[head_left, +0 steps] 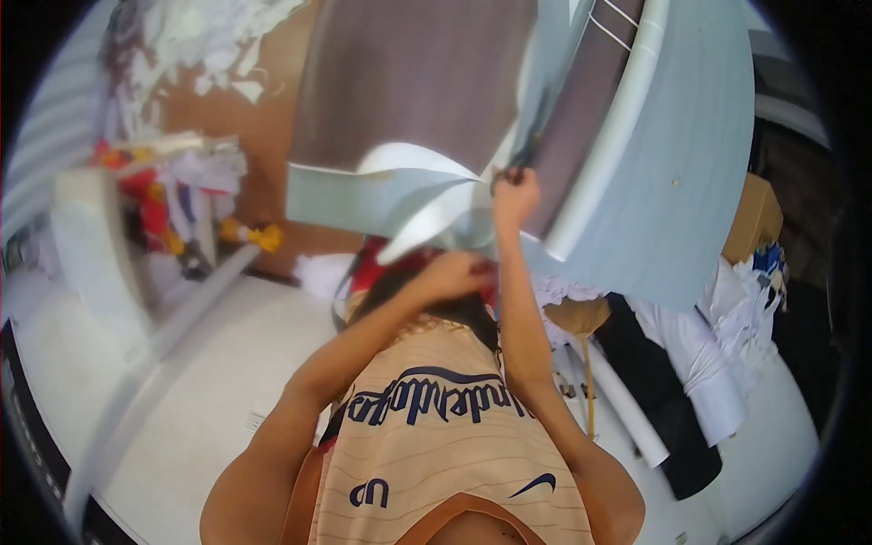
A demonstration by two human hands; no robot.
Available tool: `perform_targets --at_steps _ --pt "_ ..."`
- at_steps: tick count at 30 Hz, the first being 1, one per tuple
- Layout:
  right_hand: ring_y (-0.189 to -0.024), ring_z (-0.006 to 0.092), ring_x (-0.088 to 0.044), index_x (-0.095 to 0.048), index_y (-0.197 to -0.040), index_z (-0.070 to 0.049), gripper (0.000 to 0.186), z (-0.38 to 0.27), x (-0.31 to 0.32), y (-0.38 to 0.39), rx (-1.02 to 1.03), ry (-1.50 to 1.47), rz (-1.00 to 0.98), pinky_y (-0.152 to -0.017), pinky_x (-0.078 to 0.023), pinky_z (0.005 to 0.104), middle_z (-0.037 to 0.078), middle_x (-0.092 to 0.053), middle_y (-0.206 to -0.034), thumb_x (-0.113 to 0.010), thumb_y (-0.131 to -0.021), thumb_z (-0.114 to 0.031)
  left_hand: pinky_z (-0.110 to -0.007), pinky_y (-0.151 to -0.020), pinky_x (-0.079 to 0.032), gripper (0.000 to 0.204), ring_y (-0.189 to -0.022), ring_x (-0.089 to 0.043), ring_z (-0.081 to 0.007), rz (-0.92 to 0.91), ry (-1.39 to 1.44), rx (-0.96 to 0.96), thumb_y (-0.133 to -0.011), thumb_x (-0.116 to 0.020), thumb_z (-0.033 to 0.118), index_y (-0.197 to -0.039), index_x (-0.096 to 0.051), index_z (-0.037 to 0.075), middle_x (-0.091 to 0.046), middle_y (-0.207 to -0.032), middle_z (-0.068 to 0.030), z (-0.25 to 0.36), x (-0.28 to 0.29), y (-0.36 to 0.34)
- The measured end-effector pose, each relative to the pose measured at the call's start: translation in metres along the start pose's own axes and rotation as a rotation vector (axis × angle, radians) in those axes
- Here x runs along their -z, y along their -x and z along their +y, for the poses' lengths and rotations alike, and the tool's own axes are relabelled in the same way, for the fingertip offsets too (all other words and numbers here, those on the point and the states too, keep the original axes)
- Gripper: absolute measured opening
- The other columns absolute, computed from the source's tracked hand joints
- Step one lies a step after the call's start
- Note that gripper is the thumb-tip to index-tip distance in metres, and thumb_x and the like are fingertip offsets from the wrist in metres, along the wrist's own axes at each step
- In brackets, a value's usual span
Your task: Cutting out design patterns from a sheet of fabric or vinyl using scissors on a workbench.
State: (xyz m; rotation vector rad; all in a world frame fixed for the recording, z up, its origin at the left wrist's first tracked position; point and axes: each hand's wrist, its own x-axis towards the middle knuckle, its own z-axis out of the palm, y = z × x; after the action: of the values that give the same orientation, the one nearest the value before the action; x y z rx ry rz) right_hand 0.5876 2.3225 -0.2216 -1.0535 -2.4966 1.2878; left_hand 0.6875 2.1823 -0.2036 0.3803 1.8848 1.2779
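- Right arm [525, 313] reaches toward twelve o'clock, right hand [516, 198] gripping dark scissors [515, 173].
- Left forearm [377, 325] slants toward two o'clock; whether the left hand [460, 272] holds anything, I can't tell.

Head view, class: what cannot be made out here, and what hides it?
All in the head view:
Scissors in the right hand: blade position lost to blur.
Left hand: blurred; whether it grips anything is unclear.
Blue-gray sheet: far end cut off by the upper edge.
Red-and-yellow heap: single items blurred.
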Motion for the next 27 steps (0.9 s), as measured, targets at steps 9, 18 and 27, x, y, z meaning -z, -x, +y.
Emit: perform_targets --at_steps 9,18,27 --pt "-0.073 0.0064 -0.053 -0.060 -0.084 -0.007 0.025 -0.007 -0.040 -0.007 -0.331 -0.638 -0.058 -0.070 -0.042 0.0205 -0.002 -0.061 -0.081 -0.084 -0.079 -0.002 -0.030 -0.077 -0.053 0.050 -0.092 -0.068 -0.0181 0.269 1.138 0.301 -0.098 -0.065 0.040 -0.129 -0.059 0.002 -0.068 -0.120 -0.0122 -0.060 0.155 -0.021" --pt "-0.079 0.0079 -0.060 -0.060 -0.090 0.000 0.022 0.024 -0.066 0.002 -0.220 -0.425 0.145 -0.073 -0.048 0.0215 0.004 -0.068 -0.091 -0.080 -0.083 0.001 -0.029 -0.070 -0.052 0.031 -0.093 -0.067 -0.0164 0.213 1.248 0.406 -0.099 -0.065 0.035 -0.110 -0.067 0.005 -0.071 -0.111 -0.0117 -0.110 0.124 -0.110" --pt "-0.066 0.0068 -0.055 -0.060 -0.087 -0.004 0.026 0.068 -0.034 0.153 -0.257 -0.239 -0.030 -0.058 -0.043 0.0203 0.001 -0.062 -0.077 -0.084 -0.075 -0.003 -0.033 -0.076 -0.057 0.023 -0.091 -0.072 -0.0219 0.251 1.167 0.448 -0.095 -0.067 0.021 -0.107 -0.068 0.000 -0.072 -0.106 -0.0157 -0.124 0.145 -0.133"
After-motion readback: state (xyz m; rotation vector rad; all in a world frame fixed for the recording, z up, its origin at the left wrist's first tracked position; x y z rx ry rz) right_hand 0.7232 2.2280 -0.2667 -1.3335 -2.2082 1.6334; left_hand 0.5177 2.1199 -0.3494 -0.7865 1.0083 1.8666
